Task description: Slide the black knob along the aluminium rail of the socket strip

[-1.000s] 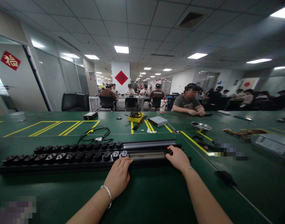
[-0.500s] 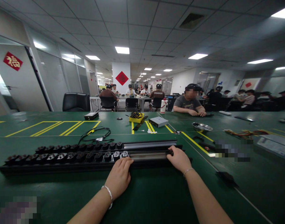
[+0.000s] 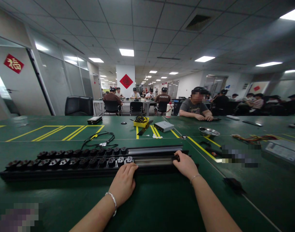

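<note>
Two long black power track rails [image 3: 153, 169] lie side by side across the table, one behind the other. Rows of black plug-in socket adapters [image 3: 83, 162] fill their left and middle stretches. Toward the right end, the near rail shows a bare metallic channel. My left hand [image 3: 123, 180] grips the near rail's front edge, its fingers together beside the last adapter in the row; the thumb is hidden. At the right end of the same rail, my right hand [image 3: 185, 164] is closed in a pinch on a small black piece [image 3: 177, 158], mostly covered by the fingers.
Behind the rails lies a coiled black cable [image 3: 110, 138]. Farther back are a yellow box with cables [image 3: 141, 121], a grey drive [image 3: 163, 126] and a metal bowl [image 3: 209, 131]. A power supply box [image 3: 283, 150] stands at right. Across the table sits a person [image 3: 197, 106].
</note>
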Available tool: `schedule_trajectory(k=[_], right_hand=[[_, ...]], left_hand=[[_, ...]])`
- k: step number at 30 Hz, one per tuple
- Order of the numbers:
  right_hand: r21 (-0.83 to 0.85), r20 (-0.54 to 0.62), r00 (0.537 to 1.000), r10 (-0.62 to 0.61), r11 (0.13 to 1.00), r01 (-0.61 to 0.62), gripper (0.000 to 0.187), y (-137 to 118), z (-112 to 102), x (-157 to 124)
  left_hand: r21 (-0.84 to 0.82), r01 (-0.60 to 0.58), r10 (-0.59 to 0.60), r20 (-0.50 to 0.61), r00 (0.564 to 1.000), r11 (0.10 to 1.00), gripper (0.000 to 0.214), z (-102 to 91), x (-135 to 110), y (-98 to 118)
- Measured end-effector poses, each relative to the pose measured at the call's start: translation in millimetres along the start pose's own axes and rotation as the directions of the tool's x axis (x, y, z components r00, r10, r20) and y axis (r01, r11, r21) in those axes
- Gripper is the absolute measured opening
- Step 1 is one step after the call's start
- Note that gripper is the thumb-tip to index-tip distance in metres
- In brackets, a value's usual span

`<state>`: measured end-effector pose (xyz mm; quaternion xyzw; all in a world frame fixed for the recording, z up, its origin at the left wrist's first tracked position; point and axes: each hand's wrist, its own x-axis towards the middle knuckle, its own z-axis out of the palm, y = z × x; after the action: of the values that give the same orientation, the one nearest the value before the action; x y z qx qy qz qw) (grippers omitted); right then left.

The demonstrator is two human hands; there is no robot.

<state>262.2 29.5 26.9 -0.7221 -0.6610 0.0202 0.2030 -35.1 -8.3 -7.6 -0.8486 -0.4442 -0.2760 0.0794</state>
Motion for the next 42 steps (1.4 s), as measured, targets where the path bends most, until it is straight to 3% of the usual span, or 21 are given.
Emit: schedule_trajectory(k=[26,42], right_hand=[[0.094,-0.008,0.999,0.036,0.995,-0.035,0.020,5,5,4],[0.148,0.066,0.996,0.051,0.987,-0.061,0.026,10,-4,3]], left_hand=[[0.018,-0.001,0.001,0.009,1.000,1.000,0.047,-1.8,1,2],[0.018,-0.001,0.001,0.005,1.000,1.000,0.047,-3.5,2,4]])
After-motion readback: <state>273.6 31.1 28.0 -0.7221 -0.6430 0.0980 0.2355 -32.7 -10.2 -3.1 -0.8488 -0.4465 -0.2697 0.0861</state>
